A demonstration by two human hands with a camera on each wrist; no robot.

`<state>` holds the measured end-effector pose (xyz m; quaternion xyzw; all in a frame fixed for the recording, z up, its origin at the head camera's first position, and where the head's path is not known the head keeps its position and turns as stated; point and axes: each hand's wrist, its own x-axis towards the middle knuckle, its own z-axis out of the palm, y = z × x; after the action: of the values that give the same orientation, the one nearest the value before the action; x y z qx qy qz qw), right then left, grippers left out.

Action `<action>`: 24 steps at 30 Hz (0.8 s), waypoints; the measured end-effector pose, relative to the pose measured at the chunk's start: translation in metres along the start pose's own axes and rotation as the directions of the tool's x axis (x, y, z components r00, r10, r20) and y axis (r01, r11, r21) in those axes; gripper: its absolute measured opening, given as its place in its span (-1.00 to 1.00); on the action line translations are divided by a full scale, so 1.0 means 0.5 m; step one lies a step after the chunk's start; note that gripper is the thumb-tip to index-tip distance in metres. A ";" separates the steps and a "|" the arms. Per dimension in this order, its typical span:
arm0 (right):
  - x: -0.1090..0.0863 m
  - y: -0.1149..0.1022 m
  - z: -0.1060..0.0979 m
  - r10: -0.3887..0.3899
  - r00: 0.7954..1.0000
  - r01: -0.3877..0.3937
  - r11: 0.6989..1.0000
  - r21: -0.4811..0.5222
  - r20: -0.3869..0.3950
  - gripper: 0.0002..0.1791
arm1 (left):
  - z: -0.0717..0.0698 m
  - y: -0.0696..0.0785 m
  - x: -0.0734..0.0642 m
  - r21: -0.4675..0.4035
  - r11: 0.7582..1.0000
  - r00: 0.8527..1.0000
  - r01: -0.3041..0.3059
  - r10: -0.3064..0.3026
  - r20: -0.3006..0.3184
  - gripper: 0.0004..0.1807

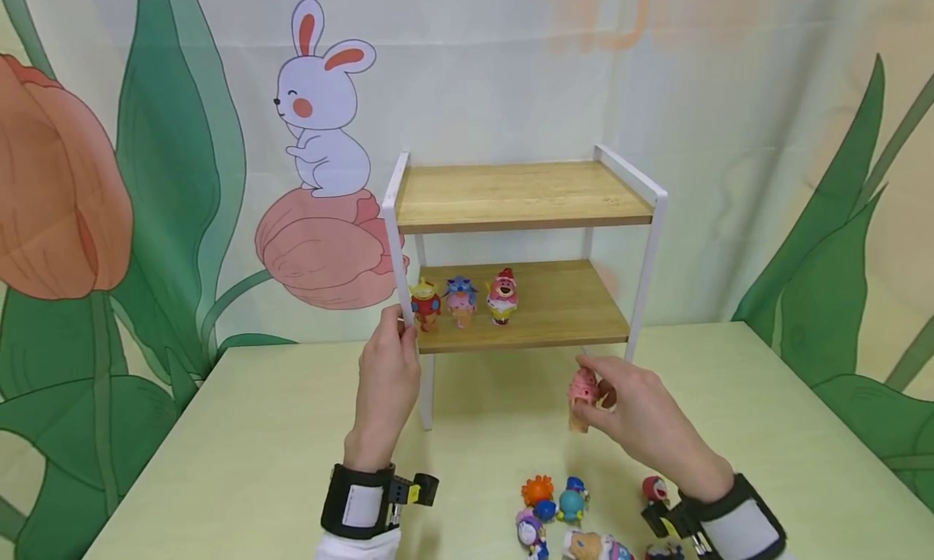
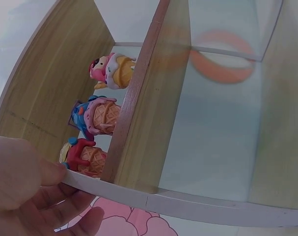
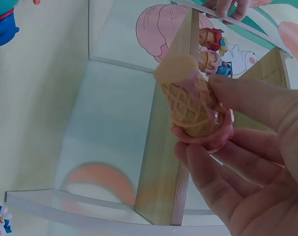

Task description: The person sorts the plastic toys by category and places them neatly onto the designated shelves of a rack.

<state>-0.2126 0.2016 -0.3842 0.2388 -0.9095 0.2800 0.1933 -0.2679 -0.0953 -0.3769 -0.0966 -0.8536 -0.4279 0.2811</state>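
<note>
My right hand (image 1: 633, 394) pinches a pink ice-cream-cone figurine (image 1: 582, 388) between thumb and fingers, just in front of the shelf rack's lower right. In the right wrist view the figurine's waffle cone (image 3: 190, 105) points toward the camera, its pink top partly hidden by the fingers. My left hand (image 1: 387, 369) grips the white left front post (image 1: 400, 268) of the rack, thumb on one side and fingers on the other. Beside it on the lower wooden board stand three cone figurines: a yellow-and-red one (image 1: 426, 305), a blue-and-pink one (image 1: 461, 301) and a pink one with a red hat (image 1: 502, 297).
The rack's upper board (image 1: 525, 191) lies above the figurines. On the pale green table (image 1: 241, 430), near me, lie an orange figurine (image 1: 537, 490), a teal one (image 1: 572, 503), a purple-and-white one (image 1: 530, 529), a red one (image 1: 654, 488) and several others. A printed curtain (image 1: 481, 82) hangs behind.
</note>
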 end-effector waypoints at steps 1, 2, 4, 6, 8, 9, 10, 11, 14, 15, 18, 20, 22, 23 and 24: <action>0.000 -0.001 0.000 -0.010 1.000 0.010 1.000 -0.008 -0.015 -0.43 | 0.001 0.001 0.000 0.001 1.000 1.000 -0.001 0.001 0.000 -0.73; 0.000 -0.002 -0.001 -0.020 0.999 0.019 1.000 -0.017 -0.026 -0.43 | 0.001 0.002 -0.001 0.002 1.000 1.000 0.000 0.000 0.000 -0.73; 0.001 -0.004 0.000 -0.035 0.998 0.034 0.999 -0.027 -0.043 -0.42 | 0.001 0.004 -0.001 0.002 1.000 1.000 0.001 -0.001 -0.002 -0.73; 0.000 -0.008 0.000 -0.044 0.997 0.043 0.999 -0.034 -0.059 -0.41 | 0.000 0.004 -0.002 0.003 1.000 1.000 0.000 0.000 -0.001 -0.73; 0.000 -0.012 0.001 -0.052 0.996 0.049 0.998 -0.040 -0.072 -0.40 | -0.001 0.004 -0.003 0.006 1.000 1.000 -0.001 0.001 -0.004 -0.73; 0.000 -0.014 0.001 -0.053 0.995 0.050 0.998 -0.043 -0.080 -0.40 | -0.002 0.004 -0.003 0.008 1.000 1.000 -0.002 0.002 -0.005 -0.74; 0.000 -0.015 0.000 -0.054 0.994 0.050 0.998 -0.046 -0.093 -0.39 | -0.002 0.004 -0.002 0.011 1.000 1.000 -0.005 0.005 -0.007 -0.74; 0.000 -0.017 -0.001 -0.053 0.993 0.048 0.998 -0.051 -0.103 -0.38 | -0.003 0.004 -0.002 0.012 1.000 1.000 -0.007 0.007 -0.008 -0.74; 0.002 -0.021 -0.005 -0.056 0.990 0.048 0.997 -0.065 -0.130 -0.38 | -0.002 0.004 -0.001 0.012 1.000 1.000 -0.003 0.003 -0.004 -0.74; 0.004 -0.022 -0.007 -0.058 0.988 0.048 0.996 -0.072 -0.141 -0.38 | -0.002 0.003 -0.001 0.012 1.000 1.000 -0.001 0.001 -0.001 -0.74; 0.012 -0.023 -0.017 -0.074 0.981 0.056 0.993 -0.102 -0.180 -0.37 | 0.000 0.001 -0.003 0.010 1.000 1.000 0.009 -0.009 0.008 -0.72; 0.020 -0.024 -0.025 -0.089 0.974 0.064 0.990 -0.124 -0.207 -0.38 | 0.001 0.001 -0.004 0.013 1.000 1.000 0.011 -0.011 0.008 -0.72; 0.031 -0.024 -0.032 -0.106 0.967 0.073 0.987 -0.146 -0.232 -0.37 | 0.002 0.001 -0.004 0.016 1.000 1.000 0.006 -0.007 0.004 -0.71; 0.036 -0.024 -0.035 -0.112 0.964 0.076 0.985 -0.155 -0.241 -0.37 | 0.002 0.001 -0.004 0.017 1.000 1.000 0.005 -0.005 0.002 -0.72; 0.042 -0.024 -0.038 -0.118 0.961 0.079 0.983 -0.164 -0.248 -0.37 | 0.002 0.001 -0.004 0.019 1.000 1.000 0.004 -0.004 0.001 -0.72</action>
<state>-0.2192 0.1972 -0.3544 0.2301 -0.8825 0.2281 0.3410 -0.2667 -0.0943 -0.3782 -0.0925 -0.8579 -0.4203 0.2808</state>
